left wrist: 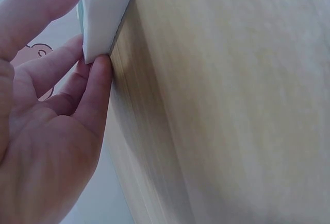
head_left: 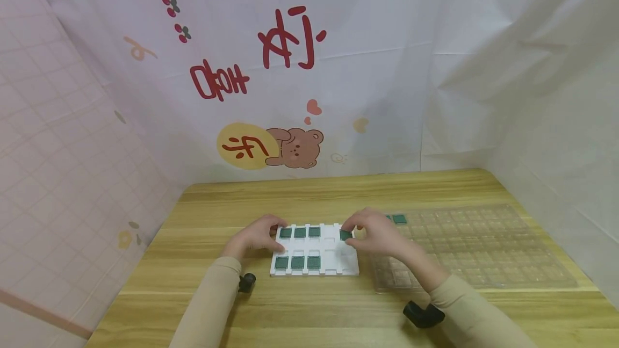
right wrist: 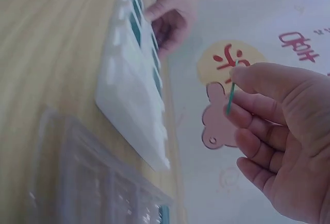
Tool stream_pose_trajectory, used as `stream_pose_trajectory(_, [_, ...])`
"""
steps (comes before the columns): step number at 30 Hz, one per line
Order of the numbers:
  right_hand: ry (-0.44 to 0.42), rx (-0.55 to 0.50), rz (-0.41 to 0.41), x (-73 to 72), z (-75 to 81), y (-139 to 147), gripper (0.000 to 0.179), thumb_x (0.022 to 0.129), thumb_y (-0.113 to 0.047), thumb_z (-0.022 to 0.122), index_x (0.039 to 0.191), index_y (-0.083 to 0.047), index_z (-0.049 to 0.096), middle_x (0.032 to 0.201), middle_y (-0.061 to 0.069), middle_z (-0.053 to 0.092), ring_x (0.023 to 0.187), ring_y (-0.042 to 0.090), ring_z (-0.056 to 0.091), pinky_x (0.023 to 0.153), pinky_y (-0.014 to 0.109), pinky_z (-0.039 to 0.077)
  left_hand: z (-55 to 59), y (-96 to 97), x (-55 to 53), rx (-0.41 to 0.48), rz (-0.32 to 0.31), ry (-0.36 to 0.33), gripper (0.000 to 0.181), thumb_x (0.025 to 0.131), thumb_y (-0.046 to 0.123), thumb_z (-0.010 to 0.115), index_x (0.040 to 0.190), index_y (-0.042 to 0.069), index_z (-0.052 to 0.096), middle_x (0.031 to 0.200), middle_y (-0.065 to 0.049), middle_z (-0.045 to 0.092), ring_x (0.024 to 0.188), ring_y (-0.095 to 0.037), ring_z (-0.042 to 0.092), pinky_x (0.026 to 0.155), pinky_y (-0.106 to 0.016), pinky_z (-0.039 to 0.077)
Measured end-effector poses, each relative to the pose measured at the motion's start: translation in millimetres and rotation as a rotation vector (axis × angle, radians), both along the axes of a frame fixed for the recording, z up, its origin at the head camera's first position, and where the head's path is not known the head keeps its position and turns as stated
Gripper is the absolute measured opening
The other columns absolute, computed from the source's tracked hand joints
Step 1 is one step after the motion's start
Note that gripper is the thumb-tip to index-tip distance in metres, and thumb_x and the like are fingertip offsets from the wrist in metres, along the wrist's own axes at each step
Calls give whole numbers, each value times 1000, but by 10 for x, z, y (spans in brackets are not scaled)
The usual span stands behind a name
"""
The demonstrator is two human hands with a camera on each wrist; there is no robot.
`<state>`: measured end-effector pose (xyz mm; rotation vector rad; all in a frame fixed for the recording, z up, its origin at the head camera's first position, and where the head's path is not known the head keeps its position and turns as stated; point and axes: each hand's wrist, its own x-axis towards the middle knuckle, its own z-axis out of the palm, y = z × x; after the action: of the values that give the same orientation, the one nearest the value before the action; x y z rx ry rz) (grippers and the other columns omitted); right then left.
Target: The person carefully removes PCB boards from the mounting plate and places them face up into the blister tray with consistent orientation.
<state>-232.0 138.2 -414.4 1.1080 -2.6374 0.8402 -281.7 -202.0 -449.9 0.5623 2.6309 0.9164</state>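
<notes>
A white tray (head_left: 342, 258) with notched edges lies on the table, several green circuit boards seated in its left and middle slots. My left hand (head_left: 255, 234) holds its left end; in the left wrist view the thumb is over the tray (left wrist: 105, 15) and fingertips touch its edge. Above the tray's far right part, my right hand (head_left: 376, 235) pinches a small green circuit board (head_left: 345, 235). The right wrist view shows this thin board (right wrist: 231, 94) edge-on between thumb and fingers, apart from the tray.
To the right lies a clear plastic tray (head_left: 474, 248) with many compartments; a green board (head_left: 399, 219) sits in its far left corner, another partly hidden by the right hand. A printed white curtain (head_left: 377, 79) hangs behind the wooden table (head_left: 309, 310).
</notes>
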Motion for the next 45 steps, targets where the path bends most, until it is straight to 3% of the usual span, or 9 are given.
stream_pose_trajectory(8, [-87,-66,10,-93,107,183,15,85,-8,76,100,-7,74,98,0,71,89,27,63,78,42,53,1,0,-3,-2,-5,4,64,71,12,90,127,1,61,124,-10,56,110,-24,53,99,-44,44])
stream_pose_trajectory(14, [-142,-116,16,-224,46,313,15,86,-8,75,101,-7,74,96,-3,70,86,28,62,77,44,52,0,-2,-6,-3,-12,8,64,71,13,90,127,0,61,122,-9,56,108,-23,53,98,-44,44])
stream_pose_trajectory(22, [-212,-109,-40,-299,-42,443,16,88,-10,74,104,-8,73,95,-2,68,88,30,61,75,43,52,-6,-3,7,9,-17,-2,63,71,11,90,126,-1,61,123,-11,55,110,-25,53,99,-44,44])
stream_pose_trajectory(35, [-159,-78,-67,-345,-188,525,19,86,-7,75,104,-2,72,98,6,69,84,32,60,72,44,53,0,4,11,12,14,-32,64,73,11,89,128,0,60,125,-11,55,113,-27,53,101,-44,44])
stream_pose_trajectory(45, [-54,72,-95,-395,-291,549,18,83,-11,78,100,-5,73,92,2,67,87,25,59,76,39,49,16,15,17,18,23,-32,63,72,10,89,127,0,61,125,-12,55,112,-27,53,100,-45,44])
